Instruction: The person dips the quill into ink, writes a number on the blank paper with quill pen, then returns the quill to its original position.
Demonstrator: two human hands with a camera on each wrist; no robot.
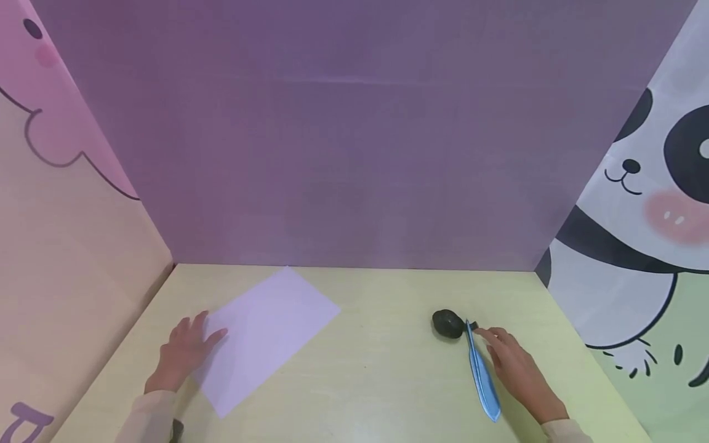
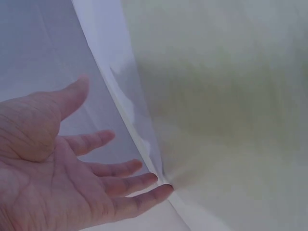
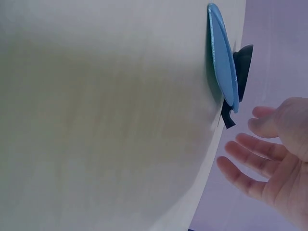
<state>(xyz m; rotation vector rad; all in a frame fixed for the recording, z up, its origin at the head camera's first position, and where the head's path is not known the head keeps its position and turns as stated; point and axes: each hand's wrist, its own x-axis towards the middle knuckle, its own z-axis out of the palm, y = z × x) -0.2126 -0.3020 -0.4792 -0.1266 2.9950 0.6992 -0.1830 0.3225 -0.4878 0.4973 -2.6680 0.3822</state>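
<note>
White paper sheet (image 1: 266, 335) lying flat on table (image 1: 376, 369), left side | left hand (image 1: 185, 354) resting fingers spread, steadying its edge | right hand (image 1: 517, 369) hovering loosely apart, gripping nothing, beside blue feather quill (image 1: 480, 372) propped in black holder (image 1: 447, 323)

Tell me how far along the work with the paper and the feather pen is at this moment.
Early. The white sheet of paper lies flat and blank on the yellow table; the left hand rests open at its edge. The right hand is open beside the blue feather pen, not gripping it; the pen lies by the black inkpot. No marks on the paper.
</note>
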